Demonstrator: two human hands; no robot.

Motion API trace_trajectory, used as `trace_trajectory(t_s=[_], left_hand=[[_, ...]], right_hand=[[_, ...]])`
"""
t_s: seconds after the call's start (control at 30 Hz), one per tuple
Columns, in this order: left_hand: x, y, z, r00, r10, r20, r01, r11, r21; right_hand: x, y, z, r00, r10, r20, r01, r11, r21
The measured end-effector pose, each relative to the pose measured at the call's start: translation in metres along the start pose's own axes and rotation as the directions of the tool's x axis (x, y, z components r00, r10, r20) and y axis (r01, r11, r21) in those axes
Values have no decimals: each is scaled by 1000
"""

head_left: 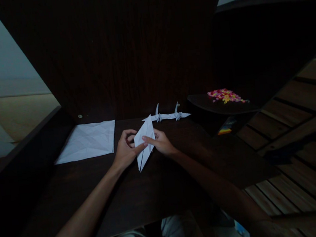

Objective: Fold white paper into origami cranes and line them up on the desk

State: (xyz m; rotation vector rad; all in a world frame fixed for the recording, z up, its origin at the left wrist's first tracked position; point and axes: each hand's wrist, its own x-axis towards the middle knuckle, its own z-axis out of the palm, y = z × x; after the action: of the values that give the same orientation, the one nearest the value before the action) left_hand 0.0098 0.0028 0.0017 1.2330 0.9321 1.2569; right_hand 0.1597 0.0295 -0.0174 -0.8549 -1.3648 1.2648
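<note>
A white sheet of paper folded into a long diamond [144, 145] is held up over the dark desk, tilted with its upper tip to the right. A slit runs down its lower part. My left hand [127, 147] grips its left edge, thumb on the front and fingers behind. From the right, my right hand [161, 143] pinches it, with the thumb lying across the front face. Just beyond the hands, two folded white paper cranes [169, 116] stand side by side against the back panel, their wings touching or overlapping.
A stack of creased white paper sheets [88, 140] lies at the left of the desk [123, 207]. On a curved shelf [202, 103] to the right sits a pile of small pink, red and yellow pieces [226, 95]. A side board [21, 158] borders the desk's left.
</note>
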Motion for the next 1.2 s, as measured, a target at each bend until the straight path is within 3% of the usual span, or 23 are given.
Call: trace_trajectory(t_s=[0.33,0.63,0.8,1.2], left_hand=[[7,-10,-5,996,74,-50,-71,996,55],[3,-11,-4,985,152,-87,-134,973,188],[1,-11,-1,989,110,-100,-97,988,123],[-1,-5,-1,990,120,-71,-109,984,139]], right_hand=[[2,-7,-3,987,8,-161,6,996,90],[3,-2,-3,985,-23,-169,36,997,75],[3,-3,-4,981,-36,-189,46,998,46],[2,-4,-4,980,0,-200,19,996,90]])
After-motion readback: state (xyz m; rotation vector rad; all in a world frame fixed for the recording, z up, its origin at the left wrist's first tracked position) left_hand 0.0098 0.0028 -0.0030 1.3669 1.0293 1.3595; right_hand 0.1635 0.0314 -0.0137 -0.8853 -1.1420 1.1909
